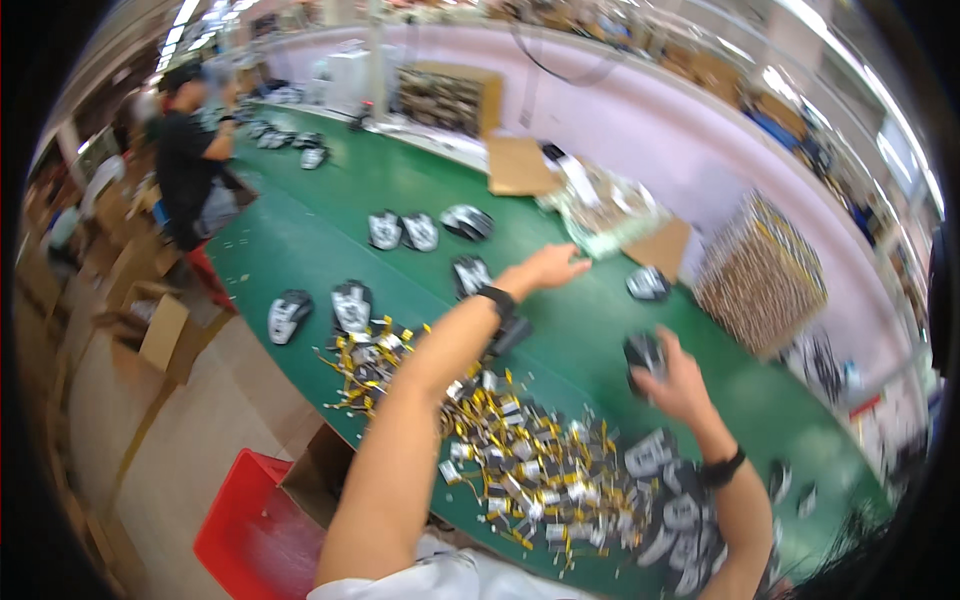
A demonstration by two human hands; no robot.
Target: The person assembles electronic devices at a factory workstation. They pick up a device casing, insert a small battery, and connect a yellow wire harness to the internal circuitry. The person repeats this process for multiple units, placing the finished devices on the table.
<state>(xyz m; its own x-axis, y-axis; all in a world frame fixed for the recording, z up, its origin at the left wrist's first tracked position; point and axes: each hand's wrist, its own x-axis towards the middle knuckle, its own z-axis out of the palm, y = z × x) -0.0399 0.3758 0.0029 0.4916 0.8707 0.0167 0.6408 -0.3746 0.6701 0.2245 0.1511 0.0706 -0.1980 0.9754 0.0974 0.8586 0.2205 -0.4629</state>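
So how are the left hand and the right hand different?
The left hand reaches out with nothing showing in it, but the right hand grips a dark rounded piece. The left hand is nearer the pale green wrap; the right hand is nearer the heaped black-and-white pieces. Both are over the green table, each with a dark wristband.
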